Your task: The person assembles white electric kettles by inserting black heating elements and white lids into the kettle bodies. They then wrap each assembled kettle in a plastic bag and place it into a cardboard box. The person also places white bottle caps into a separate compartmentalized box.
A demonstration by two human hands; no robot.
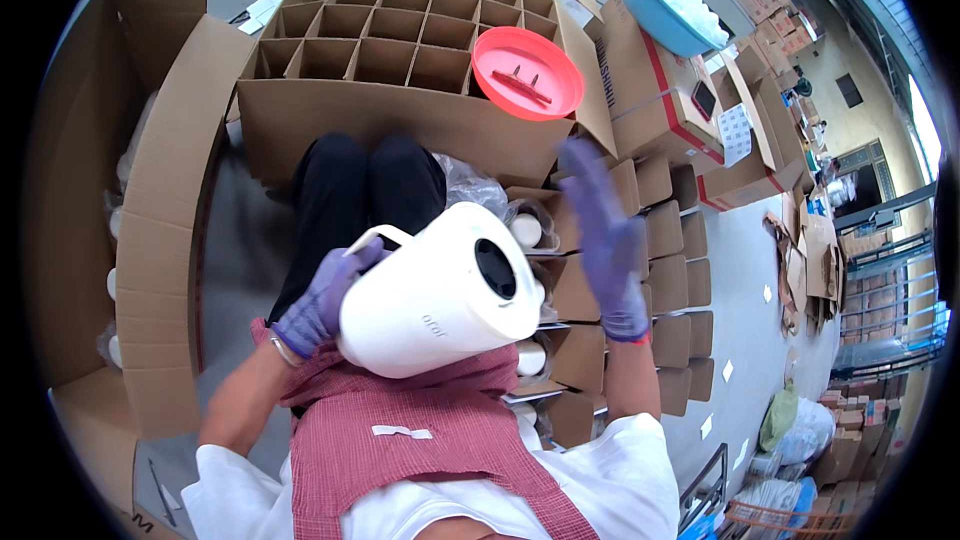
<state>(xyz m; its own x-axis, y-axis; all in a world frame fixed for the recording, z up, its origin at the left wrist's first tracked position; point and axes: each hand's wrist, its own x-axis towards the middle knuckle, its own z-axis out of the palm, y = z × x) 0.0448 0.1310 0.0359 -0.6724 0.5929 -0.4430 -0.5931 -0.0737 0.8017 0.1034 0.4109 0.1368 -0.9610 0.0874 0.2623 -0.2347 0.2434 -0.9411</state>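
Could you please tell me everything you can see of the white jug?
The white jug has a smooth, rounded body that looks like plastic or coated metal, with a curved white handle, small grey lettering and an oval black inset in one end. It is tilted, that end facing right and upward, above the person's red checked apron; whether it rests there is unclear. The gloved left hand holds it on the handle side.
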